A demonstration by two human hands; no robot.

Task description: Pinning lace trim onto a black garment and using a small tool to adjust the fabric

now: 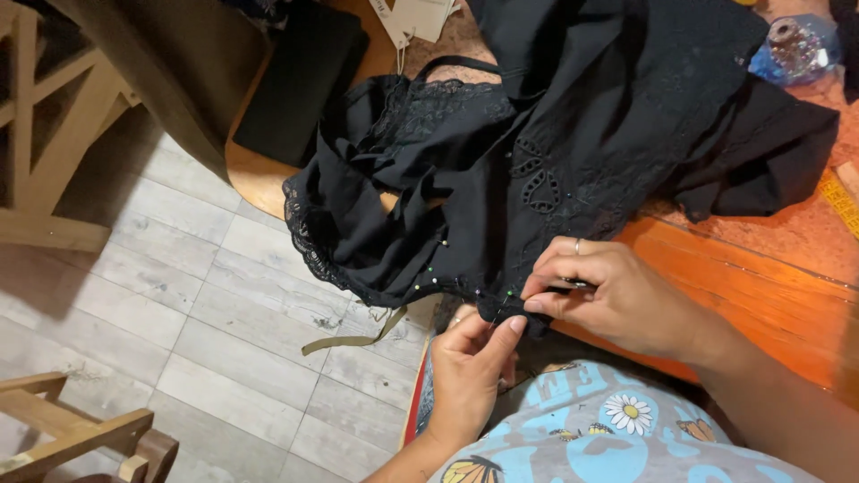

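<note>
At the near edge of the orange table [761, 268], we have the black garment [555, 152] spread out, its lower hem hanging just over the table's edge towards our lap. A row of pins [428, 279] with small coloured heads runs along that hem, and both hands meet at its right end.

Our right hand [617, 300] has its thumb and forefinger pressed together, pinching the folded edge of the fabric; a thin pin seems to lie between them, though it is too small to be sure. The other fingers curl loosely above, one wearing a ring. Our left hand [470, 367] comes up from below, its forefinger and thumb closed on the same fold just left of the right hand, the remaining fingers tucked under the cloth.

To do this well, we judge that the fold should stay flat and even between the two pinches, with the layers lined up before any pin goes through, and the point kept away from the fingertips beneath. Spacing it in line with the pins already set would keep the hem neat.

The lace trim [309, 246] edges the garment's left side. A paper tag [416, 18] lies at the far side, a yellow tape measure [841, 201] at the right, and grey floor tiles [161, 295] lie to the left.
</note>
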